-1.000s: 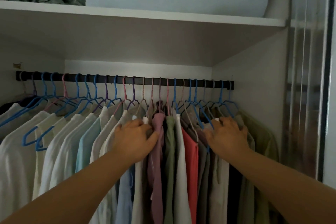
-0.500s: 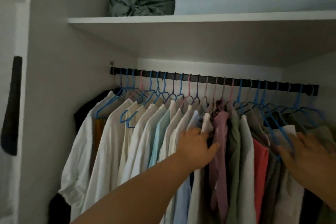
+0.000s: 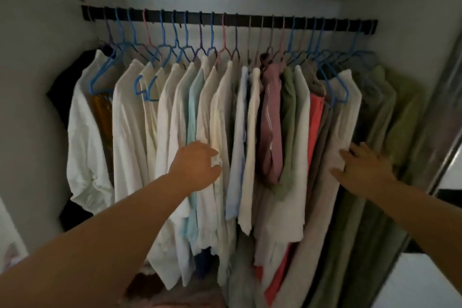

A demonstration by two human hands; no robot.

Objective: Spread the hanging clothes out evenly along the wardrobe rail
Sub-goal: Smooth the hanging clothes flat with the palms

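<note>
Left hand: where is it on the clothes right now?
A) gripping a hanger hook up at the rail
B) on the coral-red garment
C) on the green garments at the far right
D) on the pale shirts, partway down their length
D: the left hand lies on the pale shirts, well below the rail and left of the coral-red garment.

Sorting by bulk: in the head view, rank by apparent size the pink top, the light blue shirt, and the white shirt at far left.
1. white shirt
2. light blue shirt, mostly hidden between neighbours, so unsure
3. pink top
</note>
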